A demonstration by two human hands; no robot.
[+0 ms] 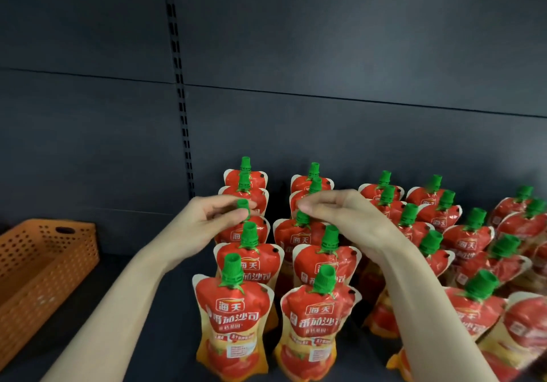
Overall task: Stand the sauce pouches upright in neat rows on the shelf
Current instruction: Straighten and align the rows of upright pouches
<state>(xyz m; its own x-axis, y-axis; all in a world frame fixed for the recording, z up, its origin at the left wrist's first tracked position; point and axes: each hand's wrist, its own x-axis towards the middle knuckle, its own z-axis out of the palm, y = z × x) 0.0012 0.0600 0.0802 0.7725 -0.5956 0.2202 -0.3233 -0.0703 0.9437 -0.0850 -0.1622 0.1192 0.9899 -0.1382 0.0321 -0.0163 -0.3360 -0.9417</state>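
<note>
Red sauce pouches with green caps stand upright in several rows on the dark shelf point(142, 316). The two left rows run front to back, led by a front left pouch point(233, 319) and a front right pouch point(316, 331). My left hand point(207, 221) pinches the green cap of the third pouch point(254, 230) in the left row. My right hand point(343, 212) hovers with fingertips together just above the cap of the third pouch point(299, 236) in the second row; whether it touches is unclear. My right forearm hides part of the rows behind it.
An orange perforated basket point(41, 266) sits on the shelf at the left. A slotted upright strip point(180, 91) runs down the dark back panel. More pouches point(470, 239) crowd the right side, some leaning. Bare shelf lies between the basket and the left row.
</note>
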